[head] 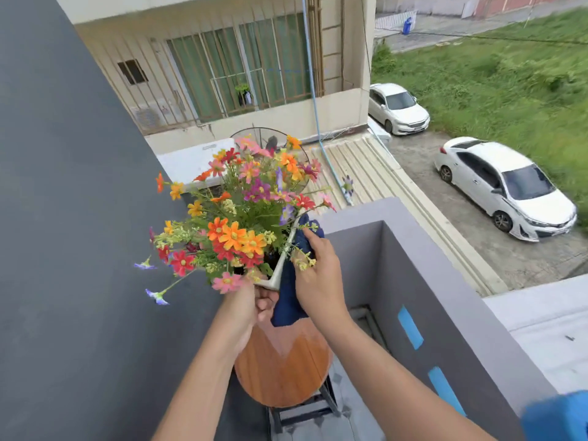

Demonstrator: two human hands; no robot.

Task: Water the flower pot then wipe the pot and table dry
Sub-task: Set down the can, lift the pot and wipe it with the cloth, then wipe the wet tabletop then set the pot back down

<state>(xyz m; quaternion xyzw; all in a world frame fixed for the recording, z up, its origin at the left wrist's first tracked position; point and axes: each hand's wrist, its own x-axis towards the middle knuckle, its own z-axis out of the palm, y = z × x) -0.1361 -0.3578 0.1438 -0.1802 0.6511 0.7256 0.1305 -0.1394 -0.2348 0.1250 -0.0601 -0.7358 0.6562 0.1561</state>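
Observation:
A pale square flower pot (pixel 280 268) full of orange, red, pink and purple flowers (pixel 237 218) is lifted above a small round wooden table (pixel 283 367). My left hand (pixel 251 305) grips the pot's near corner from below. My right hand (pixel 318 275) presses a dark blue cloth (pixel 288 305) against the pot's right side. The cloth hangs down between my two hands. Most of the pot's body is hidden by the flowers and the cloth. A damp-looking darker patch shows on the tabletop.
A dark grey wall (pixel 70 218) runs along the left. A grey balcony parapet (pixel 423 281) with blue tape strips encloses the right. A blue object (pixel 556 415) pokes in at the bottom right corner. Below lie a roof, parked white cars and grass.

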